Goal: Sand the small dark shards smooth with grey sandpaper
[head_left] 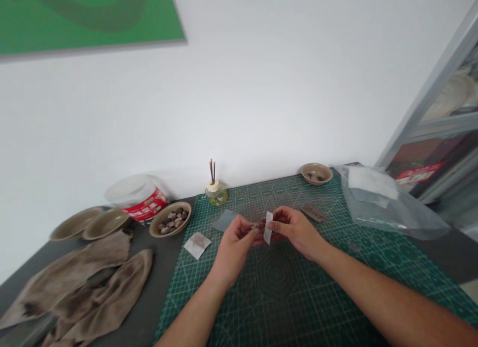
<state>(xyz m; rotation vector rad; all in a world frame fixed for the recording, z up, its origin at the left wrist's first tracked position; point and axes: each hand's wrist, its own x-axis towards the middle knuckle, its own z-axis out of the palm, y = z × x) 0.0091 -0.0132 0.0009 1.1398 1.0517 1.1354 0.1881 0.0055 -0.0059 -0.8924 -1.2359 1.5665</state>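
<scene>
Fingers of the right hand (299, 231) pinch a small, flat white strip (268, 228) above the green cutting mat (239, 309) with grid lines. The left hand (234, 240) pinches a small brownish lump (255, 226), too blurry to name, also above the mat. A round tan bowl (164, 234) of pebbles (175, 219) sits just left of the mat.

left hand (235, 243) pinches small piece (256, 226), right hand (297, 228) white slip (268, 228), above green mat (396, 252)
</scene>
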